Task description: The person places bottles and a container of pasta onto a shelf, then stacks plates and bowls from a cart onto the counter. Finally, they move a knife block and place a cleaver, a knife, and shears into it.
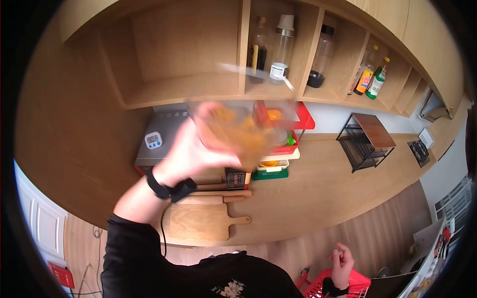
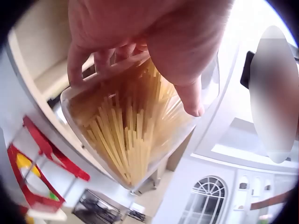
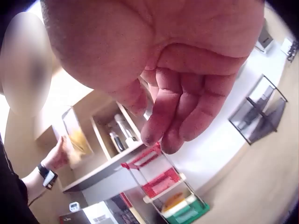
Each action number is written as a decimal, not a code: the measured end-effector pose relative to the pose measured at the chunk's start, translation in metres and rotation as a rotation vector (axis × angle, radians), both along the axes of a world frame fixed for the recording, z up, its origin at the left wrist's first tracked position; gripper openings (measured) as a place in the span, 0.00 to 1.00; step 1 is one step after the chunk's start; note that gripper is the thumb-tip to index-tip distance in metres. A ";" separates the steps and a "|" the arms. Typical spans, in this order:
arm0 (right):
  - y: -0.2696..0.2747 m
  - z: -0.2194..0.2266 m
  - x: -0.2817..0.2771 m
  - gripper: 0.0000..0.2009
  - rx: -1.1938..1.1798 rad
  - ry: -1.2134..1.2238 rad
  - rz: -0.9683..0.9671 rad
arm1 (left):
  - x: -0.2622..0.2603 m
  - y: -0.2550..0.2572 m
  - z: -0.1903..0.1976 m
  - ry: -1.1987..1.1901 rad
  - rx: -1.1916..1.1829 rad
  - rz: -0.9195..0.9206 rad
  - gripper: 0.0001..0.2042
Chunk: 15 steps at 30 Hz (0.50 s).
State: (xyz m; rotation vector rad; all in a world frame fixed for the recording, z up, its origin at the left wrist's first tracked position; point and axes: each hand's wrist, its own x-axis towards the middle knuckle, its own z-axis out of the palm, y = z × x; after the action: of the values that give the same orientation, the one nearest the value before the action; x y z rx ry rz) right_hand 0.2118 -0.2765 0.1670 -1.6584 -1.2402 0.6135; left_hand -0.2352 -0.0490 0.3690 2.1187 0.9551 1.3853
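Clear container of pasta [image 1: 243,136] in air, tilted, near open shelves [image 1: 181,54]. Our left hand [image 1: 191,144] grips it, thumb and fingers round sides. Our right hand [image 1: 342,263] relaxed, fingers loosely curled, near red basket [image 1: 358,285]. Wooden board [image 1: 198,221] lies on worktop [image 1: 308,186].

We've a wood counter [image 1: 313,193]: cutting board [image 1: 198,221] near L, grey appliance [image 1: 171,131] far L, tiered rack [image 1: 271,175] w/ red & green trays mid, wood-topped metal rack [image 1: 373,130] far R. Above, we see a shelf [image 1: 189,54] w/ asst. bottles [image 1: 377,83] ctr. to R.
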 end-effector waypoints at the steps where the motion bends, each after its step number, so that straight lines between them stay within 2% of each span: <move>1: -0.006 -0.018 0.003 0.12 0.008 0.003 0.001 | -0.010 0.006 0.016 -0.132 -0.064 0.017 0.45; 2: -0.011 -0.034 0.005 0.11 -0.024 0.062 -0.054 | -0.026 0.024 0.020 -0.211 -0.030 0.001 0.41; 3: -0.019 -0.053 0.008 0.11 -0.055 0.122 -0.111 | -0.046 0.045 0.024 -0.168 0.008 0.077 0.38; 5: -0.038 -0.102 0.026 0.09 -0.078 0.090 -0.163 | -0.067 0.073 0.041 -0.115 0.102 0.181 0.31; 7: -0.065 -0.161 0.056 0.08 -0.105 0.059 -0.219 | -0.084 0.102 0.055 -0.067 0.087 0.277 0.28; 8: -0.083 -0.193 0.079 0.24 -0.445 0.061 -0.114 | -0.090 0.118 0.058 -0.087 0.069 0.266 0.29; 9: -0.091 -0.208 0.090 0.45 -0.786 0.064 -0.002 | -0.096 0.133 0.059 -0.107 0.048 0.257 0.30; 10: -0.099 -0.204 0.074 0.45 -0.783 0.064 -0.008 | -0.101 0.148 0.058 -0.110 0.051 0.251 0.30; 11: -0.114 -0.202 0.047 0.33 -0.620 0.033 -0.135 | -0.106 0.162 0.054 -0.116 0.011 0.277 0.31; 12: -0.120 -0.197 0.028 0.27 -0.454 0.004 -0.261 | -0.109 0.176 0.048 -0.120 -0.029 0.300 0.31; 13: -0.125 -0.211 0.023 0.27 -0.451 0.006 -0.270 | -0.113 0.192 0.035 -0.120 -0.026 0.291 0.31; 14: -0.133 -0.252 0.023 0.23 -0.683 -0.485 -0.698 | -0.119 0.210 0.023 -0.186 -0.059 0.260 0.32; 15: -0.142 -0.315 0.024 0.20 -0.893 -0.993 -1.117 | -0.117 0.213 0.021 -0.250 -0.095 0.230 0.32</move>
State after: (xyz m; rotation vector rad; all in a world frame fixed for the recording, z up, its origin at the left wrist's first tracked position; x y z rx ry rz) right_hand 0.2362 -0.4188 -0.1476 -3.1985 -0.3313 -0.5449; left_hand -0.3522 0.1644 0.3901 1.7590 1.1625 1.6351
